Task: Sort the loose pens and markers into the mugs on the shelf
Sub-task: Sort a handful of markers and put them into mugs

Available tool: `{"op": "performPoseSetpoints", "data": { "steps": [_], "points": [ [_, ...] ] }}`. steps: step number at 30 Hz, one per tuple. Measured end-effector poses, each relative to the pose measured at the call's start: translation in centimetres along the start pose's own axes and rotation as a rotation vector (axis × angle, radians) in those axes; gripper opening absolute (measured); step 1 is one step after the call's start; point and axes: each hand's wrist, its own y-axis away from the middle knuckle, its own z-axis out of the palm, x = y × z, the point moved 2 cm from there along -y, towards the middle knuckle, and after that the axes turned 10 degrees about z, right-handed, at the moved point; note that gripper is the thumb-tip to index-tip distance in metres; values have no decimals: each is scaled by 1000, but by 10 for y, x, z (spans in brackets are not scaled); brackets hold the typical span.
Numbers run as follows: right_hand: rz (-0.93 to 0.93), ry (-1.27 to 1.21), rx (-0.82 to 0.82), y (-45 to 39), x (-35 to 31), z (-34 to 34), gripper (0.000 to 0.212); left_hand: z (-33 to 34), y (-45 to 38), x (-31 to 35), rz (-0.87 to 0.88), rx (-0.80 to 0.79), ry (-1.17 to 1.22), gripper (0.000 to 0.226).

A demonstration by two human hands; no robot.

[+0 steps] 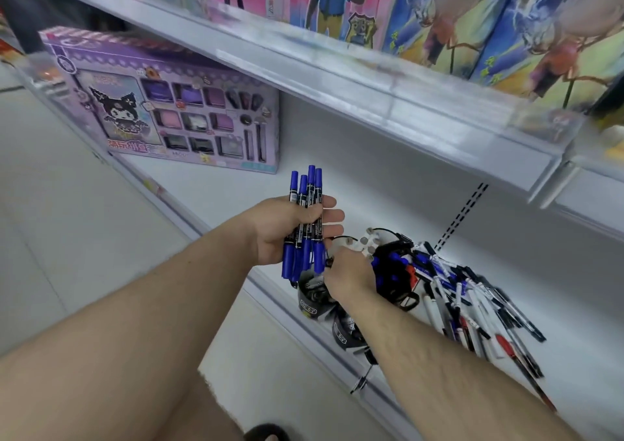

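Note:
My left hand [287, 228] grips a bundle of several blue markers [305, 224], held upright above the white shelf [216, 184]. My right hand [347, 273] reaches down beside the bundle's lower ends, its fingers curled over the mugs; whether they pinch a marker I cannot tell. A black mug [312, 297] with dark pens stands under the hands, a second black mug [344, 334] lies nearer me, and a third black mug [396, 273] holds blue markers. A loose pile of pens and markers [479, 309] lies on the shelf to the right.
A purple toy box [169, 103] stands on the shelf at the left. An upper shelf [337, 79] with colourful boxes overhangs the work area. The shelf's front edge [270, 302] runs diagonally beneath my forearms. A slotted upright [462, 214] sits in the back wall.

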Motion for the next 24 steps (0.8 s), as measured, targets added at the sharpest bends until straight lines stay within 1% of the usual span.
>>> {"op": "performPoseSetpoints", "data": {
  "steps": [2,6,9,11,13,14,15,16,17,18,19,21,24],
  "points": [
    [0,52,-21,-6,-2,11,21,-3,-1,-1,5,14,-4,21],
    [-1,163,-11,-17,-5,29,16,-2,-3,-4,0,27,-20,22],
    [-6,121,-31,-20,-4,33,15,2,-4,-5,-12,9,-15,22],
    [16,-44,-9,-14,0,18,12,7,-4,-5,-14,-11,0,21],
    [73,-369,73,5,8,-11,19,12,-4,-8,-24,-34,49,21],
    [138,-592,104,19,14,-27,24,16,-4,-9,-30,-52,81,21],
    [224,-853,84,35,21,-41,27,21,-4,-10,-37,-72,114,21],
    [305,-1103,11,53,25,-54,29,27,-3,-11,-42,-92,144,21],
    [351,-1291,-60,70,29,-66,29,32,-4,-12,-41,-104,174,22],
    [352,-1393,-102,85,31,-75,29,39,-4,-14,-34,-111,208,22],
    [323,-1422,-112,97,32,-83,27,46,-4,-15,-26,-119,248,22],
    [247,-1404,-74,114,32,-93,20,60,-4,-18,-17,-137,330,21],
    [195,-1311,81,123,34,-100,10,84,1,-23,-23,-164,369,22]
  ]
}}
